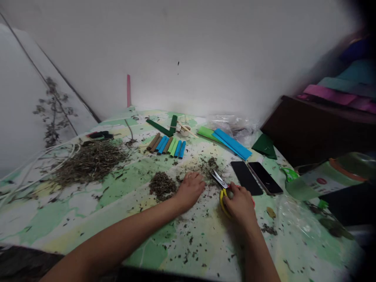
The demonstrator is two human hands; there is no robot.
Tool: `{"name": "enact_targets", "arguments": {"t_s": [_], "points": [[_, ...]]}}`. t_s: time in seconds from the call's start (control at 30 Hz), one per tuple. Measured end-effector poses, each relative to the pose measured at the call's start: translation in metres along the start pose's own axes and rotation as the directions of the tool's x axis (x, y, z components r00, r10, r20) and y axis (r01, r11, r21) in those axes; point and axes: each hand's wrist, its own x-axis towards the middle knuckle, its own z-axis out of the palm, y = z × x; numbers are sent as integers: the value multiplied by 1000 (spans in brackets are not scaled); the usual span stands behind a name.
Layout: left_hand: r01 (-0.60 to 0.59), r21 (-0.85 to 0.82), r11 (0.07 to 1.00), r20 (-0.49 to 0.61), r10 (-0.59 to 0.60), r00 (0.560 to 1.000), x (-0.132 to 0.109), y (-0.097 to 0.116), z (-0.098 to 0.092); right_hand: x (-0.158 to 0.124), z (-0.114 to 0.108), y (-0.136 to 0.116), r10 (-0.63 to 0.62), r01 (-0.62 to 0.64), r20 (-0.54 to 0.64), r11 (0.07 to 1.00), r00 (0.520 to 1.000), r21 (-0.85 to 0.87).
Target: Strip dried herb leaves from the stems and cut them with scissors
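My right hand (241,203) is closed round the yellow and red handles of a pair of scissors (219,180), whose blades stand slightly apart and point up and left. Just left of the blades, my left hand (191,188) rests low over the cloth among dark crumbled bits, fingers curled and pointing away; what lies under them is hidden. A small heap of chopped dry plant matter (162,185) sits beside that hand. More scattered bits (212,164) lie beyond the scissor tips.
A big pile of dry stems (92,161) lies left. Behind the hands are small coloured rolls (168,145), a small bowl (185,131) and blue strips (232,143). A dark phone (264,178) and a large plastic jar (326,178) are at right.
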Motion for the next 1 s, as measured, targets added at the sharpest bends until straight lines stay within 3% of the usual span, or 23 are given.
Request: {"name": "enact_targets", "arguments": {"t_s": [0.1,0.2,0.4,0.47,0.53,0.6,0.63,0.7,0.77,0.8,0.9,0.93,1.0], "points": [[138,11,990,-27,-138,990,-7,-6,-1,-2,-1,-3,6,-7,-24,1000,1000,-6],[192,-38,981,12,-192,981,-11,-7,-1,-4,-1,-5,5,-5,-80,1000,997,0],[87,-267,960,97,-63,993,-10,-3,-2,-11,-5,-9,-11,35,-279,996,960,80],[64,-313,948,90,-37,995,-5,-2,-2,-12,-6,-12,-55,125,-349,976,935,180],[62,-368,928,58,-43,997,2,-1,-4,-10,-7,-19,-95,249,-392,898,915,364],[77,-432,898,3,-84,996,12,4,-10,-4,-8,-30,-73,321,-385,704,920,633],[90,-463,882,-29,-117,993,17,8,-14,0,-7,-36,-23,301,-346,548,938,780],[112,-523,845,-99,-191,977,25,20,-22,9,-5,-51,81,139,-148,111,986,984],[110,-601,792,-165,-257,952,31,35,-27,16,0,-66,56,-85,107,-307,993,948],[76,-695,715,-208,-301,930,32,42,-27,19,3,-72,5,-166,186,-425,983,890],[42,-847,530,-257,-477,841,30,53,-20,17,11,-85,-89,-260,252,-525,964,810],[34,-865,501,-255,-496,830,27,53,-15,14,13,-87,-92,-269,262,-546,961,794],[-9,-866,499,-260,-437,861,18,50,-7,9,13,-87,-94,-296,304,-612,948,734]]}}
